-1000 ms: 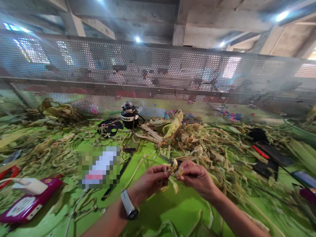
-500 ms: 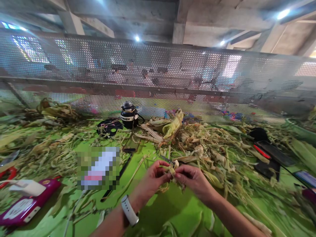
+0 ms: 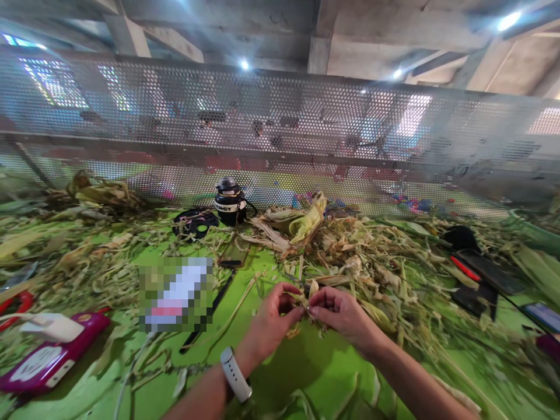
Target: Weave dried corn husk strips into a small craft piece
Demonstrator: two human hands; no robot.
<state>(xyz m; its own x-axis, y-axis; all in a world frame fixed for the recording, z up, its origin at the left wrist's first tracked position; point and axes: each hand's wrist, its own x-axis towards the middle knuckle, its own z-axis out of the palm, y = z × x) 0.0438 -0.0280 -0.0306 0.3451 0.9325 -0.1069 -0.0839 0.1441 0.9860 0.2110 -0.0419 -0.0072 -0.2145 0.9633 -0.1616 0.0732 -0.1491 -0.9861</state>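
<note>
Between my two hands is a small piece of pale yellow corn husk (image 3: 313, 288), folded or twisted, its lower part hidden by fingers. My left hand (image 3: 275, 321), a white watch band on its wrist, pinches it from the left with thumb and forefinger. From the right, my right hand (image 3: 343, 318) pinches the same piece, fingertips almost touching the left ones. Just beyond the hands lies a heap of dry husk strips (image 3: 350, 256), with a larger yellow-green husk (image 3: 308, 224) on top.
A black jar-shaped bottle (image 3: 230, 201) stands by the perforated metal screen (image 3: 280, 128). A magenta power bank (image 3: 56, 350) with a white plug, red-handled scissors (image 3: 20, 306) and a black stick (image 3: 214, 306) lie left. Phones (image 3: 487, 271) rest right on the green table (image 3: 280, 379).
My fingers have shifted their grip on the husk piece and drawn closer together. Its loose ends, which spread below the hands earlier, now show less. My left wrist has turned slightly.
</note>
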